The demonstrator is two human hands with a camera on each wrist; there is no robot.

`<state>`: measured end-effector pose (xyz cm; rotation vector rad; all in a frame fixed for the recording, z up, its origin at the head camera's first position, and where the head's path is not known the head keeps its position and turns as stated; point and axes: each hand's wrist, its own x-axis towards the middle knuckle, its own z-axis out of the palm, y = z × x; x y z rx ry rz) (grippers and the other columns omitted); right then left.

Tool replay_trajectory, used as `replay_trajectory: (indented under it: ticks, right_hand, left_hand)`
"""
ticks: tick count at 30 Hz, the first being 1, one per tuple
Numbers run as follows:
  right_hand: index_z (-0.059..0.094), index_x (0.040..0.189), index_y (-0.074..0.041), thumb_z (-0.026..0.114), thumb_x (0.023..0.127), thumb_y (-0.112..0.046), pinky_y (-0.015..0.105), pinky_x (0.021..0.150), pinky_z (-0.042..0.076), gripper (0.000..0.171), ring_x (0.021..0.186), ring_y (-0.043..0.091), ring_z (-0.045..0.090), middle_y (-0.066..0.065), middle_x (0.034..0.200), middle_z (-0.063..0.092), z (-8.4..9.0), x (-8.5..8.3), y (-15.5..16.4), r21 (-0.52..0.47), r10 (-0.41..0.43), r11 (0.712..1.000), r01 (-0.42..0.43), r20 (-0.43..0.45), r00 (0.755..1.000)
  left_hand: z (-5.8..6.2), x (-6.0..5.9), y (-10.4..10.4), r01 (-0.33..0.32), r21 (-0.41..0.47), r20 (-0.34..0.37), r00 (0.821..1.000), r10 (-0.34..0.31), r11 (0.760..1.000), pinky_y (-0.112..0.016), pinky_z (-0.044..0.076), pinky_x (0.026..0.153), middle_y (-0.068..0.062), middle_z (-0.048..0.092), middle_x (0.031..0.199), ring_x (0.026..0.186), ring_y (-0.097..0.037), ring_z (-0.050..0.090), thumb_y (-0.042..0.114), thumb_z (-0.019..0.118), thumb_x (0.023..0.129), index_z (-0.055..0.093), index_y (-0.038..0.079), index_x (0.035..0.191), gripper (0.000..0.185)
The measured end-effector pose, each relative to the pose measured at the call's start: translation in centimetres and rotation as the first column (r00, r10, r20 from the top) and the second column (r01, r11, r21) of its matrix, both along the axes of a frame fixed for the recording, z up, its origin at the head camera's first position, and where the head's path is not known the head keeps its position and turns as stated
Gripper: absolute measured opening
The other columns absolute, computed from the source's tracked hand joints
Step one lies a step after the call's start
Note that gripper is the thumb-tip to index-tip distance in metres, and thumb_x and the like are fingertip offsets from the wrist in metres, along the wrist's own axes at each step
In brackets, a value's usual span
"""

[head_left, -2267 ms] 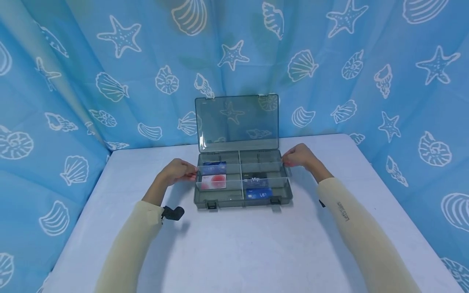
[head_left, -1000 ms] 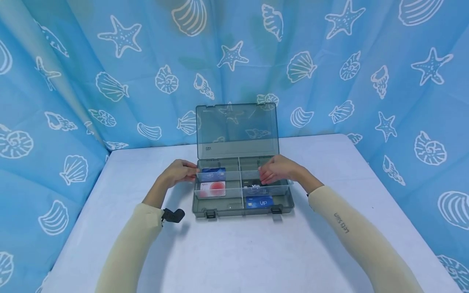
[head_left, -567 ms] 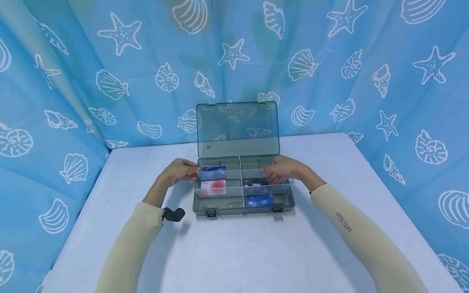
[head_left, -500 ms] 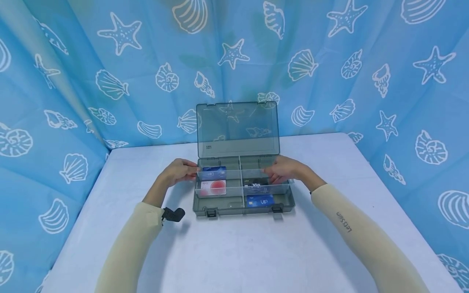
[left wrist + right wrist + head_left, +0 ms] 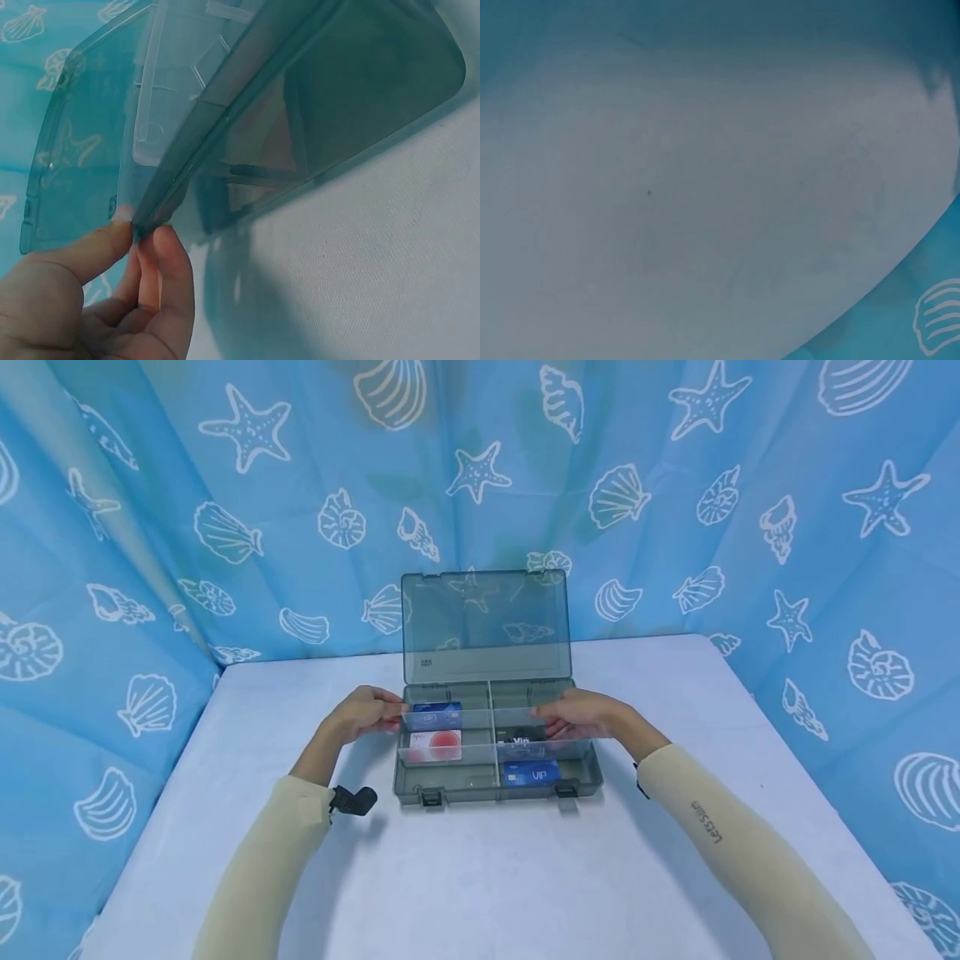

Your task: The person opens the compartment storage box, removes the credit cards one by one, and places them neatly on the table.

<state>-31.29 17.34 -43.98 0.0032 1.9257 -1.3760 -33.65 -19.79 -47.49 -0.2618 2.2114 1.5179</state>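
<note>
A smoky-grey divided storage box (image 5: pixel 450 793) stands with its lid (image 5: pixel 487 627) raised at the back. My left hand (image 5: pixel 367 710) pinches the box's left wall, thumb inside and fingers outside, as the left wrist view shows at the wall's edge (image 5: pixel 180 165). My right hand (image 5: pixel 577 714) reaches into the right half and pinches the rear clear divider (image 5: pixel 513 714). Just below its fingers lies a black VIP card (image 5: pixel 513 735), partly covered. A blue VIP card (image 5: pixel 531 772) lies in the front right compartment. The left half holds a blue card (image 5: pixel 437 714) and a pink-white card (image 5: pixel 435 745).
A second clear divider (image 5: pixel 465 753) crosses the box nearer the front. Two latches, left (image 5: pixel 431 797) and right (image 5: pixel 566 788), are on its front. White cloth covers the table (image 5: pixel 480 877); blue shell-print curtains (image 5: pixel 300 527) hang around it. The right wrist view shows tablecloth and curtain.
My right hand has gone from the box's right wall to inside its right half, lately shifting slightly. The lid has tipped a little further back. My left hand has stayed at the left wall.
</note>
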Motion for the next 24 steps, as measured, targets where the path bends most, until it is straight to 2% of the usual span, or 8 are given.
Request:
replay_trajectory:
  ticks: [6, 10, 12, 15, 19, 21, 24]
  right_hand:
    - [0.023, 0.144, 0.013, 0.058, 0.099, -0.024, 0.04, 0.098, 0.049, 0.069, 0.123, 0.04, 0.046, 0.031, 0.139, 0.035, -0.3, 0.1, 0.0, -0.024, -0.024, 0.999, 0.024, 0.007, 1.0]
    - [0.029, 0.141, 0.013, 0.058, 0.098, -0.021, 0.042, 0.099, 0.048, 0.062, 0.106, 0.031, 0.055, 0.026, 0.132, 0.04, -0.6, 0.0, -0.2, -0.062, -0.034, 0.997, 0.036, 0.029, 0.999]
    - [0.041, 0.13, 0.012, 0.058, 0.098, -0.018, 0.042, 0.098, 0.048, 0.047, 0.088, 0.022, 0.056, 0.019, 0.112, 0.05, -0.6, 0.0, -0.3, -0.057, -0.04, 0.998, 0.041, 0.027, 0.999]
    - [0.046, 0.117, 0.009, 0.056, 0.098, -0.015, 0.042, 0.095, 0.05, 0.033, 0.073, 0.016, 0.051, 0.008, 0.087, 0.049, -0.6, 0.0, -0.4, -0.023, -0.038, 0.999, 0.038, 0.012, 0.999]
    - [0.045, 0.105, 0.006, 0.053, 0.096, -0.008, 0.034, 0.084, 0.053, 0.019, 0.077, 0.018, 0.051, 0.007, 0.085, 0.048, -0.7, 0.1, -0.5, 0.049, -0.002, 0.999, 0.004, -0.037, 0.999]
    - [0.047, 0.091, 0.003, 0.052, 0.096, -0.005, 0.029, 0.074, 0.05, 0.01, 0.076, 0.018, 0.05, 0.006, 0.084, 0.048, -0.8, 0.0, -0.6, 0.076, 0.038, 0.997, -0.033, -0.07, 0.997]
    - [0.043, 0.068, -0.005, 0.052, 0.095, -0.004, 0.025, 0.063, 0.043, 0.029, 0.067, 0.016, 0.046, 0.004, 0.071, 0.045, -1.1, -0.1, -0.6, 0.121, 0.092, 0.99, -0.077, -0.127, 0.988]
  left_hand:
    - [0.2, 0.1, 0.0, -0.005, -0.017, 0.0, 1.0, 0.005, 1.0, -0.034, 0.056, 0.085, -0.019, 0.057, 0.111, 0.086, -0.023, 0.062, 0.014, 0.067, 0.093, 0.052, -0.005, 0.126, 0.04]
    - [0.3, 0.2, 0.0, -0.018, -0.025, 0.007, 1.0, 0.018, 1.0, -0.032, 0.057, 0.082, -0.019, 0.058, 0.112, 0.087, -0.023, 0.062, 0.014, 0.067, 0.093, 0.052, -0.004, 0.126, 0.04]
    - [0.2, 0.2, 0.0, -0.015, -0.023, 0.002, 1.0, 0.015, 1.0, -0.031, 0.057, 0.081, -0.019, 0.058, 0.112, 0.087, -0.023, 0.063, 0.014, 0.067, 0.093, 0.052, -0.004, 0.126, 0.041]
    - [0.3, 0.1, 0.1, -0.018, -0.022, -0.003, 1.0, 0.018, 1.0, -0.031, 0.057, 0.081, -0.019, 0.058, 0.112, 0.087, -0.023, 0.063, 0.015, 0.068, 0.093, 0.052, -0.004, 0.127, 0.042]
    - [0.3, 0.1, 0.2, -0.021, -0.022, 0.006, 1.0, 0.021, 1.0, -0.031, 0.057, 0.08, -0.018, 0.057, 0.112, 0.087, -0.023, 0.063, 0.015, 0.068, 0.093, 0.051, -0.003, 0.127, 0.042]
    - [0.4, 0.2, 0.3, -0.023, -0.019, 0.011, 1.0, 0.023, 1.0, -0.031, 0.057, 0.079, -0.018, 0.057, 0.111, 0.086, -0.022, 0.062, 0.014, 0.068, 0.093, 0.051, -0.003, 0.127, 0.042]
    - [0.4, 0.2, 0.3, -0.02, -0.016, 0.013, 1.0, 0.02, 1.0, -0.03, 0.057, 0.078, -0.018, 0.057, 0.111, 0.085, -0.022, 0.062, 0.015, 0.068, 0.093, 0.051, -0.003, 0.127, 0.042]
